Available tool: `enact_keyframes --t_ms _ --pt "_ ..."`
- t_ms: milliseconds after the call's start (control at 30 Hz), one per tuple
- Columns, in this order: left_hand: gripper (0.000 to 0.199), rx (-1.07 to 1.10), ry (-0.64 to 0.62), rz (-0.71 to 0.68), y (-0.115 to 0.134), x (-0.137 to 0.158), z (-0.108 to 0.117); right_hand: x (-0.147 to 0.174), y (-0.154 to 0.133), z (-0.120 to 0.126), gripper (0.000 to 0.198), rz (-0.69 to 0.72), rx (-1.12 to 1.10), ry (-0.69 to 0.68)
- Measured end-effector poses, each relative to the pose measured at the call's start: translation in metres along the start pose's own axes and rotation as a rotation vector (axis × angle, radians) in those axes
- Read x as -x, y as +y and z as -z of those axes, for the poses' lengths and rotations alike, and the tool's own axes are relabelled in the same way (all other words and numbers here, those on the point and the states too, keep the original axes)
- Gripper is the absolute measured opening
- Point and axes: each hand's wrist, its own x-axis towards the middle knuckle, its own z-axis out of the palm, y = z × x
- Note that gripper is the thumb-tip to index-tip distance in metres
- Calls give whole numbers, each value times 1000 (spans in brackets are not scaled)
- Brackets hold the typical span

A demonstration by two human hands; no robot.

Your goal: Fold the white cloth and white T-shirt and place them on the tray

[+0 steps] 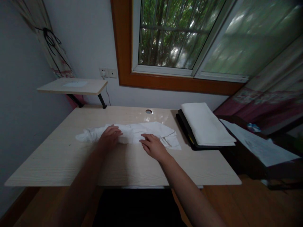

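A long piece of white cloth (134, 131) lies on the desk, flattened into a rough strip across the middle. Its left end is bunched and crumpled; its right part is flatter, with creases and a pointed corner. My left hand (110, 137) rests on the cloth left of its middle, its fingers pointing right and slightly bent. Over the lower edge of the cloth, right of the middle, my right hand (153, 146) touches the fabric with its fingers apart and pointing left. Neither hand visibly grips the cloth. The palms are hidden.
The pale wooden desk (146, 167) has a cable hole (149, 111) near the back. At the right, folded white material (205, 124) lies on a black folder (183, 127). A raised shelf (75, 86) stands at the back left. Beyond the desk's right side lies a paper sheet (258, 142).
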Motion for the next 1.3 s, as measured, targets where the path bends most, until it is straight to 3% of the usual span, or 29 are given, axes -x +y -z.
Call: enact_keyframes --t_ms 133,200,333,500,700,867,967,1067,1233,1300 --pt "30 10 -158 -95 18 -3 -12 1 3 0 29 -81 49 35" --pt "35 -22 -189 -88 25 -5 -15 1 3 0 29 -106 64 47" --pt "24 -26 -209 -26 21 -4 -16 0 1 0 30 -127 64 75" --pt "33 32 -124 252 15 0 -13 0 -2 4 37 -83 -11 123" --pt "38 142 27 618 18 0 -5 0 -13 2 33 124 -88 81" --pt "33 403 84 729 24 -5 3 -1 -23 -1 44 206 -106 -4" --pt "35 667 -38 709 35 -8 4 -3 -31 -2 55 231 -94 -43" --pt "34 917 -138 703 48 -10 2 -6 -37 -5 60 169 -11 -70" --pt "35 1048 -135 735 52 -10 -3 -9 -35 -10 35 145 120 -119" --pt "35 1131 -44 784 46 -10 -4 -10 -30 -10 22 156 152 -141"
